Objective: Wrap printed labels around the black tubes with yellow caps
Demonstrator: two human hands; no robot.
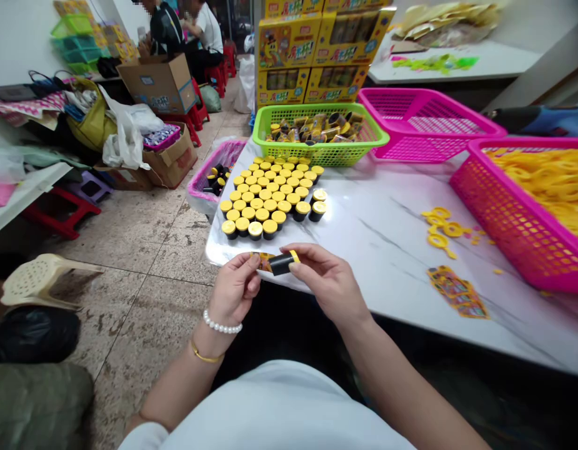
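My left hand (237, 281), with a pearl bracelet at the wrist, pinches a small yellow-orange printed label (264, 260). Between the fingers and thumb of my right hand (328, 278) lies a short black cylinder (281, 264) with a yellow cap, tilted on its side. The label meets the cylinder's left end; whether it is stuck on I cannot tell. Both are held over the front edge of the white marbled table (363, 240). Just beyond stand several upright black cylinders with yellow caps (261, 214), in rows. More printed labels (458, 292) lie flat on the right.
A green basket (317, 153) of label-wrapped cylinders stands behind the rows, with yellow boxes (289, 47) stacked beyond. Pink baskets (518, 219) flank the right side; the nearer holds yellow ring-ended pieces (551, 181). Loose yellow rings (438, 242) lie nearby. Left, below, is a pink-rimmed bin (195, 187).
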